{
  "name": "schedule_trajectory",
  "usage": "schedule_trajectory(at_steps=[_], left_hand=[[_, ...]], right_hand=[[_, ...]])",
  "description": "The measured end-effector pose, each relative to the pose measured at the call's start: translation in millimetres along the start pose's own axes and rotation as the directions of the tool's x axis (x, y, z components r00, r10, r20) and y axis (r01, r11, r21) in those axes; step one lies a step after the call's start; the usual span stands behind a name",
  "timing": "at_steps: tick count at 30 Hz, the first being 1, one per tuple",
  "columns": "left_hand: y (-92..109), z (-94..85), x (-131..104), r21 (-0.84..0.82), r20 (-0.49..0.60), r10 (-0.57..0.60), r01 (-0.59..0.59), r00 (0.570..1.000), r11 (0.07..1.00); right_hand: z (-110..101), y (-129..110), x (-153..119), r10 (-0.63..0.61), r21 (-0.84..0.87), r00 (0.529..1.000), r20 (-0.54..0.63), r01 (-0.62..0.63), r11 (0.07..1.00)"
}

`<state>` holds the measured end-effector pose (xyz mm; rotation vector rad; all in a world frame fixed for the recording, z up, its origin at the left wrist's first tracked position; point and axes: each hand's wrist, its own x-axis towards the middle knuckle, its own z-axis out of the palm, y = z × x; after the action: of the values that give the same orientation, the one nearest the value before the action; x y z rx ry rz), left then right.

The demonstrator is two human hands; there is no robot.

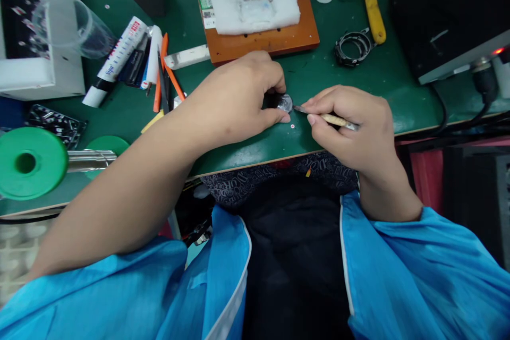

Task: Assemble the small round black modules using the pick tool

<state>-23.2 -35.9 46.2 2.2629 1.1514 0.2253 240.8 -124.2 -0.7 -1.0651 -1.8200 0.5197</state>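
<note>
Near the front edge of the green table (255, 147), my left hand (247, 95) holds a small round metallic piece (285, 102) between thumb and fingers. My right hand (350, 122) grips a thin tool (337, 120) with a pale handle. The dark tip of the tool points left and is at or close to the right edge of the round piece; whether they touch is unclear. A tiny white dot with a red mark (292, 126) lies on the table just below the piece.
Behind my left hand stands an orange fixture (306, 37) with a white foam pad (255, 2). Markers (119, 58), a clear cup (93, 37) and a green spool (48, 162) are at left. A watch-like frame (354, 48), yellow brush (370, 5) and black device (450, 16) are at right.
</note>
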Motion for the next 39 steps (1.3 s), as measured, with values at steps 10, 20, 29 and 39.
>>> schedule_trajectory(at_steps=[10, 20, 29, 39], left_hand=[[2.1, 0.0, 0.1, 0.016, -0.006, 0.008, -0.008, 1.000, 1.000], [3.2, -0.6, 0.4, 0.017, -0.009, -0.014, 0.015, 1.000, 1.000], [0.4, 2.7, 0.8, 0.013, -0.018, 0.010, -0.010, 1.000, 1.000], [5.7, 2.5, 1.7, 0.059, 0.005, 0.001, -0.002, 1.000, 0.998]], right_hand=[[-0.1, -1.1, 0.1, 0.001, 0.023, 1.000, 0.006, -0.002, 1.000], [0.7, 0.2, -0.4, -0.012, -0.009, 1.000, -0.012, 0.012, 1.000], [1.2, 1.0, 0.8, -0.012, -0.032, 1.000, -0.005, 0.012, 0.999], [1.5, 2.0, 0.8, -0.006, -0.030, 1.000, 0.012, 0.007, 1.000]])
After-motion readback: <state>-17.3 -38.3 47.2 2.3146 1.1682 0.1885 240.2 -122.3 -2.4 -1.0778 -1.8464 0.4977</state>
